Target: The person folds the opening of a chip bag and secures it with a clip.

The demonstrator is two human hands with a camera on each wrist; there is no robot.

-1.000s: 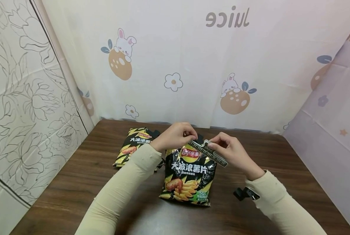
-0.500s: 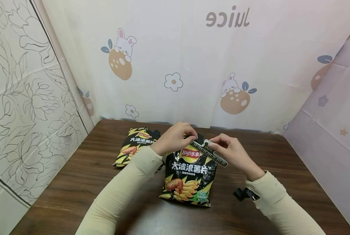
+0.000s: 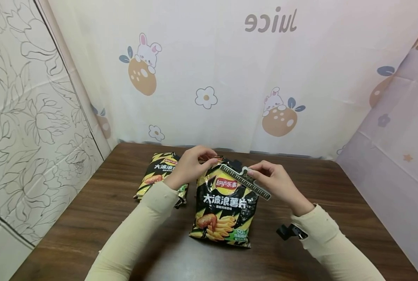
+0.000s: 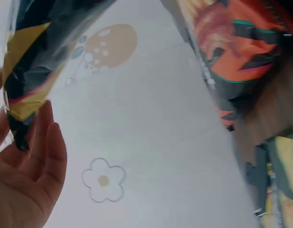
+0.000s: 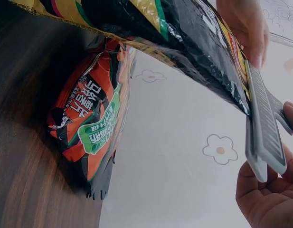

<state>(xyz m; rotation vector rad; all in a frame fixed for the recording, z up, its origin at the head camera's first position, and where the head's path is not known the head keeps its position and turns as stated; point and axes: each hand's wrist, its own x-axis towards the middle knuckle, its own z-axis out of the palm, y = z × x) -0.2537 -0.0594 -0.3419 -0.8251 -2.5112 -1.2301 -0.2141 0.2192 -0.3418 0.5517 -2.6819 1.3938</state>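
A black-and-yellow Lay's chip bag (image 3: pixel 226 203) leans toward me at the middle of the table. A long grey bag clip (image 3: pixel 245 181) lies slantwise across its top edge. My right hand (image 3: pixel 273 177) pinches the clip's handle between thumb and fingers. In the right wrist view, the bag's top corner meets the clip (image 5: pixel 267 118), whose two bars part slightly at the lower end. My left hand (image 3: pixel 194 164) is by the bag's top left corner, thumb and forefinger apart. The left wrist view has that corner (image 4: pixel 27 95) between loosely bent fingers (image 4: pixel 53 152).
A second yellow-and-black chip bag (image 3: pixel 159 175) lies to the left, with a dark clip (image 4: pixel 261 178) at its end. Behind the middle bag stands an orange chip bag (image 5: pixel 91 109). A printed curtain (image 3: pixel 209 58) hangs at the table's back edge.
My left hand has let go of the clip's left end and moved left, baring that end and the bag's top corner. The right hand keeps its hold on the clip.
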